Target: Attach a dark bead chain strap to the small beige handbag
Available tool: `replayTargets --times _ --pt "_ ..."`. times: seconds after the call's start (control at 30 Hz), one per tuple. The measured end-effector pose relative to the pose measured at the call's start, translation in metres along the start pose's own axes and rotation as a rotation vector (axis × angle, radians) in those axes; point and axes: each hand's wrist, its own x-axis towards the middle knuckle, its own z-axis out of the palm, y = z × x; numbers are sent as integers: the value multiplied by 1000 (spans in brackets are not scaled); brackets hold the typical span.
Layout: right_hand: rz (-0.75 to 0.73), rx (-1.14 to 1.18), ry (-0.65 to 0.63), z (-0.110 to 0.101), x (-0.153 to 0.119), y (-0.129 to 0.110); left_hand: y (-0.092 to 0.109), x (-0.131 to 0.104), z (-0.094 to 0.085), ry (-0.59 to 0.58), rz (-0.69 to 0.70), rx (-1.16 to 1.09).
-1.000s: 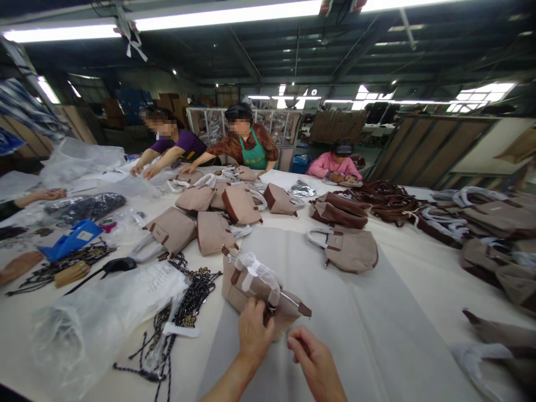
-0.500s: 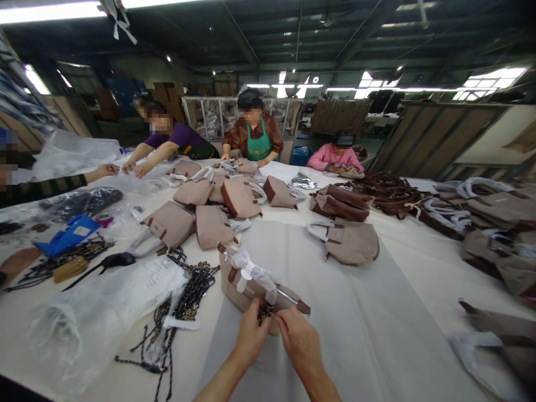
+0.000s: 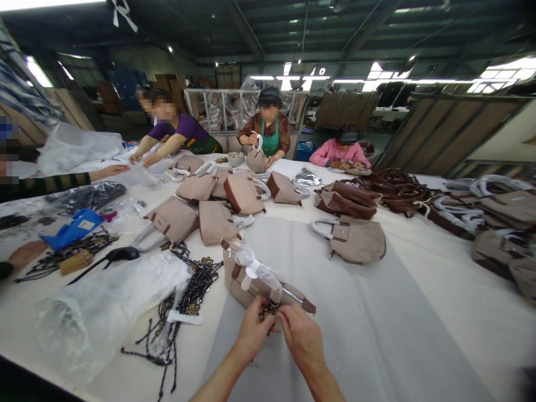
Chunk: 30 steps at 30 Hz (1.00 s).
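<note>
Both forearms run off the bottom edge. The left hand [image 3: 251, 329] and right hand [image 3: 300, 335] pinch a small dark chain piece [image 3: 268, 310] between their fingertips, its details too small to read, right against the beige handbag [image 3: 251, 282] lying on the counter [image 3: 419, 301]. Bare room opens toward 3 o'clock. At 10 o'clock lie black chains [image 3: 188, 296] and a plastic bag [image 3: 104, 307]; its print is illegible. More handbags [image 3: 213, 220] crowd 12 o'clock.

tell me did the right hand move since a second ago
Yes. The right hand has moved up and left to the tan handbag, now meeting the left hand at the dark chain piece; earlier it hung apart, below the bag.
</note>
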Motion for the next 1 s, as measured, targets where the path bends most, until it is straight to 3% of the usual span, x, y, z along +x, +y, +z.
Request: replayTargets --times 0.4,0.63,1.0 --pt "4 67 23 4 -4 -1 -2 1 0 -12 -10 -8" --pt "20 123 100 15 -5 -1 1 -2 -5 89 92 120" --pt "33 168 96 21 -4 0 0 5 -6 72 75 63"
